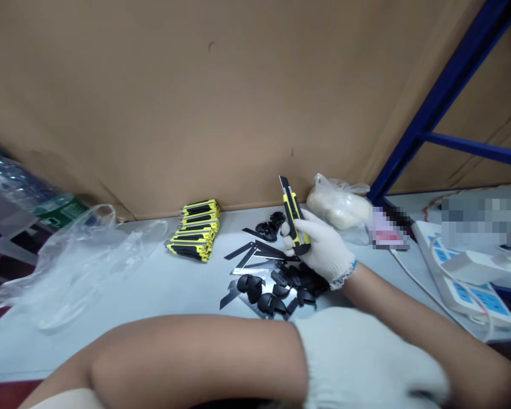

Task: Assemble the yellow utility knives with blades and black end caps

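Observation:
In the head view my right hand (323,244), in a white knit glove, is closed round a yellow-and-black utility knife (296,213). The knife points up and away, with its dark blade out at the top. Beneath it lie loose dark blades (241,250) and a heap of black plastic end caps (272,304) on the grey table. My left hand (375,360), also gloved, crosses in front of me to the lower right, near the right forearm. It is blurred and its fingers are hidden.
A stack of yellow-and-black utility knives (196,230) lies left of the blades. Farther left are a clear plastic bag (89,267) and a bottle (29,184). A tied bag (340,204), power strips (468,272) and a blue metal frame (434,96) stand at right. Cardboard (187,113) forms the back.

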Demonstrator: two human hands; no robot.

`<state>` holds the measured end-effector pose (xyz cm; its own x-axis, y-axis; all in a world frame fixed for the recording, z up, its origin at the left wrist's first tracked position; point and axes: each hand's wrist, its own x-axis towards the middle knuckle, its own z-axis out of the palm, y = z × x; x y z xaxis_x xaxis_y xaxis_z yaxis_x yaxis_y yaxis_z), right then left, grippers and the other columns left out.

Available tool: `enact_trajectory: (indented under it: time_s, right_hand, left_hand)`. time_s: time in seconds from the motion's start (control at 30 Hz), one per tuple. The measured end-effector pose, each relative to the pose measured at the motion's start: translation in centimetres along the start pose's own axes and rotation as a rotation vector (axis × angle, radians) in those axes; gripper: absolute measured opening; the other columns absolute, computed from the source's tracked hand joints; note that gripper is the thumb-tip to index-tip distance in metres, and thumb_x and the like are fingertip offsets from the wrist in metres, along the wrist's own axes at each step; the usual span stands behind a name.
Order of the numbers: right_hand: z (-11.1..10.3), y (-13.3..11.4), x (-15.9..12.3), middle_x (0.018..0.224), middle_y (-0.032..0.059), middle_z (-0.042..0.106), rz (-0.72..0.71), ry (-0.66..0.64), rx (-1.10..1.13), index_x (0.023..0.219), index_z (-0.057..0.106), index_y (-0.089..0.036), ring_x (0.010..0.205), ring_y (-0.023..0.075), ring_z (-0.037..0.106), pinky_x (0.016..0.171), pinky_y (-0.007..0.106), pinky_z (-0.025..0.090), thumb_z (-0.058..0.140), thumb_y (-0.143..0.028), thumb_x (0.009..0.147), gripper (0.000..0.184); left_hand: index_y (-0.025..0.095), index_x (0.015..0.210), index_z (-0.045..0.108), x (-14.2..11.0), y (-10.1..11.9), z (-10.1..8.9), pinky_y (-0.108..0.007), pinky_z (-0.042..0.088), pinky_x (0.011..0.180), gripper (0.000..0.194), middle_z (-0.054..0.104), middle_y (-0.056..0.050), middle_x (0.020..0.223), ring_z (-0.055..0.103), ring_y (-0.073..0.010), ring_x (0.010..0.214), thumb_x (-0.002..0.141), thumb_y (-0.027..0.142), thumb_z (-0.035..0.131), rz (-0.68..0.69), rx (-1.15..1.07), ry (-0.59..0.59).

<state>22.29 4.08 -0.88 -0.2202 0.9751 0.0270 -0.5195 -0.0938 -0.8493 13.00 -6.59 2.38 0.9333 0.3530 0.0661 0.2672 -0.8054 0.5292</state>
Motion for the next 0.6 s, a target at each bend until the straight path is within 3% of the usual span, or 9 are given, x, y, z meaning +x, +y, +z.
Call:
enact_trajectory:
  time_s: [0.07,0.13,0.27,0.33,0.43,0.6]
  right_hand:
    - [0.0,0.1,-0.1,0.1,0.0047,0.072,0.002,-0.034,-0.011,0.109,0.064,-0.021,0.075,0.0164,0.068,0.064,0.031,0.062,0.082,-0.03,0.087,0.031]
    - [0.1,0.3,-0.2,0.102,0.0046,0.072,0.025,-0.063,-0.021,0.11,0.065,-0.02,0.074,0.0146,0.067,0.065,0.03,0.062,0.083,-0.03,0.087,0.031]
    - [0.9,1.0,-0.7,0.083,-0.0015,0.066,0.063,-0.021,-0.045,0.1,0.061,-0.021,0.055,0.0094,0.054,0.045,0.021,0.049,0.08,-0.041,0.094,0.027]
    - [1.3,1.3,-0.9,0.076,-0.0029,0.064,0.081,0.013,-0.058,0.096,0.059,-0.022,0.049,0.0093,0.05,0.041,0.022,0.045,0.077,-0.048,0.096,0.032]
    - [1.7,1.7,-1.0,0.075,-0.0008,0.066,0.1,0.007,-0.064,0.098,0.061,-0.021,0.048,0.012,0.055,0.043,0.026,0.05,0.072,-0.053,0.099,0.033]
    - [1.4,2.1,-0.9,0.09,0.0024,0.073,0.042,-0.077,-0.06,0.114,0.063,-0.023,0.061,0.0153,0.069,0.056,0.029,0.061,0.071,-0.044,0.101,0.026]
  left_hand:
    - [0.031,0.082,0.079,-1.4,-1.0,-1.4,-0.029,0.055,0.061,0.023,0.081,-0.001,0.084,0.076,-0.0203,0.073,0.095,0.049,0.071,0.034,-0.032,0.051]
    - [0.025,0.089,0.077,-3.6,-2.9,-3.0,-0.032,0.055,0.074,0.02,0.081,-0.003,0.088,0.073,-0.021,0.078,0.101,0.032,0.063,-0.015,-0.138,0.25]
    - [0.021,0.09,0.071,-7.6,-8.6,-5.6,-0.029,0.05,0.071,0.024,0.072,-0.002,0.085,0.064,-0.0171,0.076,0.106,0.034,0.057,-0.404,-0.344,0.796]
    - [0.02,0.098,0.07,-8.2,-11.2,-6.5,-0.028,0.047,0.067,0.022,0.067,-0.001,0.082,0.059,-0.016,0.073,0.105,0.038,0.059,-0.529,-0.436,0.956]
    - [0.019,0.117,0.069,-7.2,-13.3,-7.3,-0.026,0.044,0.061,0.029,0.064,-0.001,0.085,0.055,-0.0137,0.068,0.106,0.043,0.057,-0.543,-0.624,0.963]
    - [0.023,0.14,0.062,-4.6,-13.0,-6.9,-0.027,0.05,0.055,0.039,0.06,0.004,0.072,0.061,-0.0144,0.053,0.107,0.042,0.052,-0.437,-0.807,0.747]
